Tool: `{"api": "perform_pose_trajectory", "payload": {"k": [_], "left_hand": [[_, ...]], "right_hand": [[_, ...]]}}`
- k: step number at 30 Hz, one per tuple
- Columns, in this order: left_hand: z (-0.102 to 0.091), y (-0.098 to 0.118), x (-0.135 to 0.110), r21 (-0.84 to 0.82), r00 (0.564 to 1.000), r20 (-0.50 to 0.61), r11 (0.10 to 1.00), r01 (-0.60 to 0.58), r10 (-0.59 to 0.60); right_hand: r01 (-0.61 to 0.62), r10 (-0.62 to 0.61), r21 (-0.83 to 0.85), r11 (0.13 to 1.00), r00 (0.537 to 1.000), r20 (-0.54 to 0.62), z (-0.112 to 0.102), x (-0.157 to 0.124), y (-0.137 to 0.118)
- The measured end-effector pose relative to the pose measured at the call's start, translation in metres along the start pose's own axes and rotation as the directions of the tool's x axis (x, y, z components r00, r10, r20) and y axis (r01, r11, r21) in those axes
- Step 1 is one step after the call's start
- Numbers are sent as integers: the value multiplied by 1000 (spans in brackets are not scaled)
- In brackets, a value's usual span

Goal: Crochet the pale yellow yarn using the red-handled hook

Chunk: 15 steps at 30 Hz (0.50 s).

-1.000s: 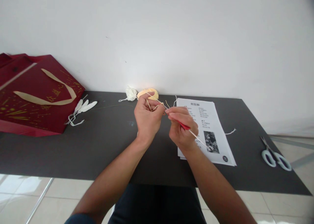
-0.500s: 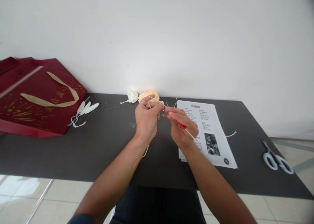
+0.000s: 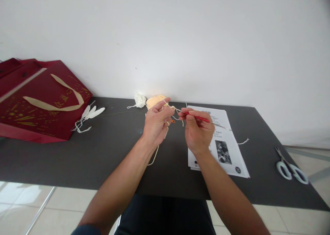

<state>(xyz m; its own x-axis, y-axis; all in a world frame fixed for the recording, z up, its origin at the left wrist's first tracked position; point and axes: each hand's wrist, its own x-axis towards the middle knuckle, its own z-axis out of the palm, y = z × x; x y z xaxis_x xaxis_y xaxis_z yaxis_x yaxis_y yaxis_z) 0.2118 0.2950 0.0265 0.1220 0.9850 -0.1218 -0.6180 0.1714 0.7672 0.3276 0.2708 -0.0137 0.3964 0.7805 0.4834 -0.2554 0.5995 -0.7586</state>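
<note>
My right hand (image 3: 198,128) is closed around the red grip of a crochet hook (image 3: 198,117), whose metal tip points left. At that tip is a small pale-yellow crocheted piece (image 3: 173,108), pinched between the thumb and fingers of my left hand (image 3: 157,123). Pale yarn (image 3: 154,156) runs over my raised left index finger and hangs below the palm. An orange stitch marker (image 3: 173,121) dangles just under the piece. Behind my left hand lies a pale-yellow yarn ball (image 3: 154,100), partly hidden by the fingers.
White yarn (image 3: 140,100) sits by the wall. Printed sheets (image 3: 224,168) lie under my right hand. Scissors (image 3: 287,166) rest near the right end of the dark table (image 3: 116,138). At left are a dark red gift bag (image 3: 48,101) and white leaf-shaped pieces (image 3: 91,113) with yarn tails.
My right hand has shifted slightly right and turned, so the hook now lies flatter, its back end pointing right. The left index finger has stretched out, with yarn still over it.
</note>
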Motion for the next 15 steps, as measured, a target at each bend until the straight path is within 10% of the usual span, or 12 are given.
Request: {"api": "perform_pose_trajectory", "payload": {"k": [15], "left_hand": [[-9, -8, 8, 448, 993, 16, 887, -115, 120]], "right_hand": [[137, -90, -264, 955, 980, 180, -17, 11, -15]]}}
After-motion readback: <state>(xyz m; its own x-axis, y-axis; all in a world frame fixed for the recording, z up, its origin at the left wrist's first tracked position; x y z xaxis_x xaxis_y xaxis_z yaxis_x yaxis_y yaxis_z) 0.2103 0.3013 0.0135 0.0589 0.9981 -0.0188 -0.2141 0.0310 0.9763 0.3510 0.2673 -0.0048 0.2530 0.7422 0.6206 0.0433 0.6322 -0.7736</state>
